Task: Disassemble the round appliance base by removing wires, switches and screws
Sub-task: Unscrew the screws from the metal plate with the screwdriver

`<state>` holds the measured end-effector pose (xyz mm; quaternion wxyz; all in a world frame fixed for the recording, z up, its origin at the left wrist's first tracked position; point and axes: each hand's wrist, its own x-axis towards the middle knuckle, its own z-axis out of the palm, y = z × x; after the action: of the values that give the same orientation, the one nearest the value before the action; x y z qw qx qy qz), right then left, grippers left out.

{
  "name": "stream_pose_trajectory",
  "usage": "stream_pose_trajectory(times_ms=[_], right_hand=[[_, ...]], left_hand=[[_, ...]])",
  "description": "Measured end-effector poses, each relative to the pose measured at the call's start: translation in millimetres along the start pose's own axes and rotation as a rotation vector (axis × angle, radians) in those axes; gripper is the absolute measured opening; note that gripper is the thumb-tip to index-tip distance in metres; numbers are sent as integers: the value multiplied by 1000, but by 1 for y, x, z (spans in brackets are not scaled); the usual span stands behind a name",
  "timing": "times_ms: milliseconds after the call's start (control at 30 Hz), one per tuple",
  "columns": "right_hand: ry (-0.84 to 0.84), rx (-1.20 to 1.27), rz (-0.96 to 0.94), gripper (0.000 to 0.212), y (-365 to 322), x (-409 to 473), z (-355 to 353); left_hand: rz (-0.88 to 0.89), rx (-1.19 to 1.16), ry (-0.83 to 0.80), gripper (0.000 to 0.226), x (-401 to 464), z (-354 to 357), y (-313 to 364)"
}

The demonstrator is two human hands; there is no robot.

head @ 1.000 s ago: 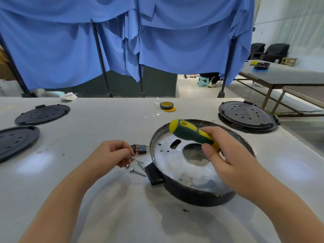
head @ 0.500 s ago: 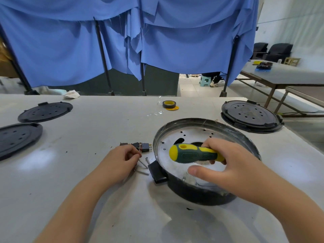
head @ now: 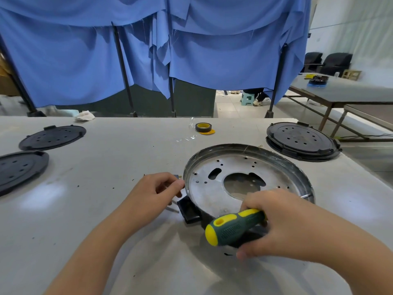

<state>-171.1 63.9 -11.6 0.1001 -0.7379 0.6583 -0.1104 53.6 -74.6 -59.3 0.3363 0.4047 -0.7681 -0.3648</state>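
Here your right hand [head: 282, 226] gripped the screwdriver [head: 234, 227] over the base [head: 244, 179]; your left hand [head: 153, 192], fingers curled, rested beside it, its hold unclear.

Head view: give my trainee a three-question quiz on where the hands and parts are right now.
1. True or false: the right hand grips the green-and-yellow screwdriver.
2. What lies on the far side of the white table, beyond the round metal appliance base? A) black-and-yellow tape roll B) hammer C) pliers
3. How many black perforated round covers lie left of the left hand?

Key: 1 true; 2 A; 3 two.
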Motion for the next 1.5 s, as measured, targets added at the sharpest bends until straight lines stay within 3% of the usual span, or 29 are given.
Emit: stream_pose_trajectory(times_ms=[433, 600, 833, 967, 1100, 1200, 1367, 1500], right_hand=[[5, 31, -26, 32, 5, 3, 3], [46, 80, -43, 33, 8, 5, 2], [218, 175, -95, 38, 9, 6, -2], [307, 182, -134, 40, 6, 6, -5], [347, 194, -141, 36, 6, 6, -7], [353, 188, -143, 37, 5, 5, -7], [360, 184, -154, 38, 7, 5, -7], [353, 170, -154, 37, 7, 6, -6]], left_hand=[[-60, -136, -26, 26, -2, 4, 7], [-68, -104, -14, 25, -1, 5, 4], [10, -59, 227, 28, 1, 7, 5], [-83, -176, 338, 29, 4, 2, 8], [-243, -277, 205, 36, 3, 3, 14], [-277, -155, -12, 41, -2, 9, 18], [-197, 122, -363, 14, -16, 31, 22], [-106, 260, -360, 24, -26, 57, 22]])
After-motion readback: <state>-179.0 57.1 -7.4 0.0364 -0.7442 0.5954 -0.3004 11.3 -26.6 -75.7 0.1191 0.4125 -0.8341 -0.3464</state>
